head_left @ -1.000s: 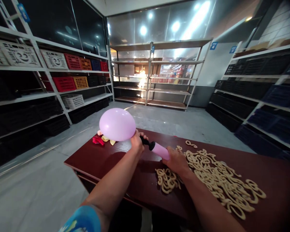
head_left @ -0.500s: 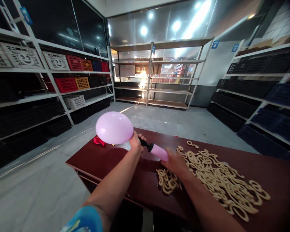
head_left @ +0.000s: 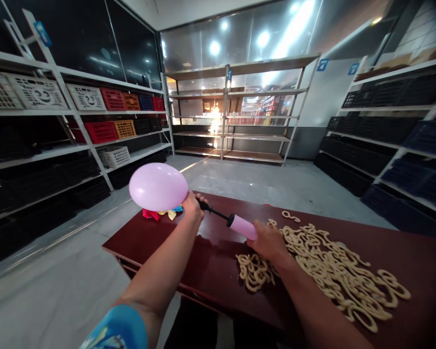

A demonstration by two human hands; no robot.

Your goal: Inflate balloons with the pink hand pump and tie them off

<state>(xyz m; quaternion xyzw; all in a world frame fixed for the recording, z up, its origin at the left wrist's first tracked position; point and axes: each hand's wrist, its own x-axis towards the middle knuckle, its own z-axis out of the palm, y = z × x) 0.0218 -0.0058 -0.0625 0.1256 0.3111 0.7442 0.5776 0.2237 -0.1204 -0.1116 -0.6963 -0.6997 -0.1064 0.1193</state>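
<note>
Hiding the neck of the pink balloon (head_left: 159,187), left fingers (head_left: 202,198) clasp it.

Round white spots and a broad slanting streak glare on the glossy wall panels (head_left: 243,41) above the shelving rack (head_left: 272,64); orange light flares at its middle. Left of the rack, black crates (head_left: 76,169) sink into shadow. In front of it, the lilac balloon (head_left: 158,186) bears a soft highlight. Wide-angle distortion stretches both sides; the right corners darken.
</note>
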